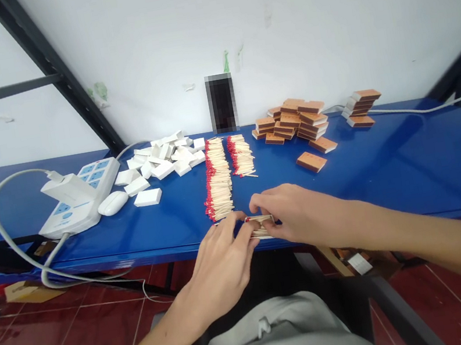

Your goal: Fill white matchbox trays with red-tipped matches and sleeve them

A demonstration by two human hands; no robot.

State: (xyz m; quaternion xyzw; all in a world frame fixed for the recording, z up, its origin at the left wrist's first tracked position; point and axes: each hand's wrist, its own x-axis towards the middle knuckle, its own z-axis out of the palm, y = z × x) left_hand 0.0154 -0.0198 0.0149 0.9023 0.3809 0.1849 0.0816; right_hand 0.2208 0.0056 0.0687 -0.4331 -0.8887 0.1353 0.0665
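A small white matchbox tray (263, 237) with matches (261, 226) lying in it is at the front edge of the blue table. My left hand (226, 252) grips its left end, fingers bent around it. From the right, my right hand (293, 215) closes on the other end, with its fingertips at the matches. Just beyond my hands runs a long row of red-tipped matches (218, 180). A shorter row of matches (242, 156) lies to its right. Fingers partly cover the tray.
Loose white trays (166, 157) are heaped at the left, near a power strip (85, 200) with a plugged-in charger (68, 191) and a white mouse-like object (113, 203). Orange-brown matchboxes (292, 121) form a pile at the right, beside a smaller stack (363, 106). A pixelated dark object (222, 103) stands against the wall.
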